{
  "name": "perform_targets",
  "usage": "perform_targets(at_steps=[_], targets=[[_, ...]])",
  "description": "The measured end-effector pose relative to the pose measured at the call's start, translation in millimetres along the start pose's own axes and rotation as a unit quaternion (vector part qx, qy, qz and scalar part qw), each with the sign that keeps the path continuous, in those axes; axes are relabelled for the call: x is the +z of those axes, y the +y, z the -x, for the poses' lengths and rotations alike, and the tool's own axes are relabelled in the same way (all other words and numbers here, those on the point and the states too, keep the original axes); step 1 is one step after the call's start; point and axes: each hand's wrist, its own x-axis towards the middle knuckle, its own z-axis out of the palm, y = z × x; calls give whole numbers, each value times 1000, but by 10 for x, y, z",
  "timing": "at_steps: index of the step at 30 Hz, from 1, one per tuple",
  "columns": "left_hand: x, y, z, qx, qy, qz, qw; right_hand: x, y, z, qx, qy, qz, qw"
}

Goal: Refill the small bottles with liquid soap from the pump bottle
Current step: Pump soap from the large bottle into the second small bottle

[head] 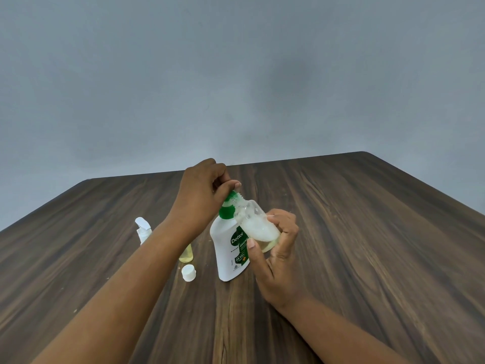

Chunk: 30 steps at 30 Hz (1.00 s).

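Nearest on the table (367, 232) lies a loose white cap (188, 272), just left of the pump bottle (231, 256). The pump bottle stands upright about midway between the table's left and right edges, well short of the far edge.

The right hand (278, 258) is wrapped round a small clear bottle (258, 227), thumb in front and fingers curled behind. It holds the bottle off the table and tilted, with the neck pushed up against the green pump head (227, 207). Foamy white soap with a yellowish layer sits in the bottle's lower end, so it looks partly filled.

Behind the left forearm, towards the left edge, another small bottle (186, 254) of yellow liquid stands without a cap. A white spray bottle (143, 229) is beyond it, further left.

Farthest off, the left hand (199, 198) is closed over the top of the pump, fingers curled and the thumb bearing on it.

The step in hand looks like pumping soap into the clear bottle. The next move calls for a straight press, keeping the neck tight under the spout so nothing runs down the outside. The hand should stop before foam reaches the mouth. Then the bottle needs righting and capping, probably with the loose cap, though I cannot tell which bottle it fits.
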Motion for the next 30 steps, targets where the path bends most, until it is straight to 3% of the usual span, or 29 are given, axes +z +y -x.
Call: perform_targets(at_steps=[9, 18, 24, 30], targets=[[-83, 39, -85, 24, -25, -27, 999, -3, -9, -13, 2, -3, 6, 1000], [-4, -18, -22, 8, 7, 5, 1000, -4, -5, -12, 1, -11, 15, 1000], [-71, 14, -92, 34, -36, -7, 999, 2, -2, -12, -2, -1, 4, 1000], [23, -47, 6, 10, 3, 14, 1000, -9, -21, -4, -8, -4, 9, 1000]])
